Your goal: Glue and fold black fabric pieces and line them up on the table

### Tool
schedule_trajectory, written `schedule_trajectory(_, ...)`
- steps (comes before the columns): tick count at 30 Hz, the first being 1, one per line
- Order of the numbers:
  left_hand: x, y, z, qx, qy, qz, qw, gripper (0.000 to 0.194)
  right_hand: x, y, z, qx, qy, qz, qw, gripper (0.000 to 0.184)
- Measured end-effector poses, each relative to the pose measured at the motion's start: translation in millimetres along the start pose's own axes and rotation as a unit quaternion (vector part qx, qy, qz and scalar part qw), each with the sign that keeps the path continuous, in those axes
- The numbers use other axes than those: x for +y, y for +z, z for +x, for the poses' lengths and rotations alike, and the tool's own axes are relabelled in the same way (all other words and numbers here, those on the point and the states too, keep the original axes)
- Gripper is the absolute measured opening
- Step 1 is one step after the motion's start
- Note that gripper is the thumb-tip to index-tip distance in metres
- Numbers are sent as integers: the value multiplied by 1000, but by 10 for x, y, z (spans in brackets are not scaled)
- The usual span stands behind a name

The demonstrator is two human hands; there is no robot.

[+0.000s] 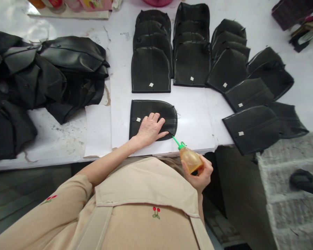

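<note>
A black panel (148, 108) with one rounded end and a small white tag lies on the white-covered table in front of me. My left hand (150, 128) rests flat on it, fingers stretched out and thumb near its lower edge. In my right hand (202, 173) is a squeeze glue bottle (190, 159) with amber liquid and a green nozzle. The bottle is tilted, and its nozzle tip meets the panel's edge at the lower right corner of the curve. Whether liquid is coming out is too small to tell.
Overlapping rows of similar black panels (151, 69) fan out from the table's back to its right edge (253, 128). A heap of black pieces (49, 69) covers the left side. Bottles and a pink box (96, 5) stand at the back left. Grey fabric (294, 208) is at the lower right.
</note>
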State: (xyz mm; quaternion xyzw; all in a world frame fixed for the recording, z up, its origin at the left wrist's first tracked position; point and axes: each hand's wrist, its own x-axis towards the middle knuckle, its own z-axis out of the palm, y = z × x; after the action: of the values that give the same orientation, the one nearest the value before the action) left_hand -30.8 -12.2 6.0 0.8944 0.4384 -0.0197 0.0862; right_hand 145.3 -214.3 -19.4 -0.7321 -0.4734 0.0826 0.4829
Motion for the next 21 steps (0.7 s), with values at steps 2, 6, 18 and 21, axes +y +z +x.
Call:
schedule_trajectory(2, 5, -2, 4, -2, 2, 2, 1000, 46, -9, 2, 9, 3, 3, -5, 1000, 68)
schedule_trajectory(6, 3, -7, 10, -3, 3, 2, 1000, 46, -56, 22, 17, -9, 13, -1, 1000, 67)
schedule_trajectory(18, -49, -2, 36, -1, 1, -22, 1000, 48, -225, 132, -62, -43, 54, 29, 997, 66)
schedule_trajectory(21, -62, -1, 36, 2, 0, -30, 1000, 49, -272, 155, -71, -39, 64, 41, 996, 67)
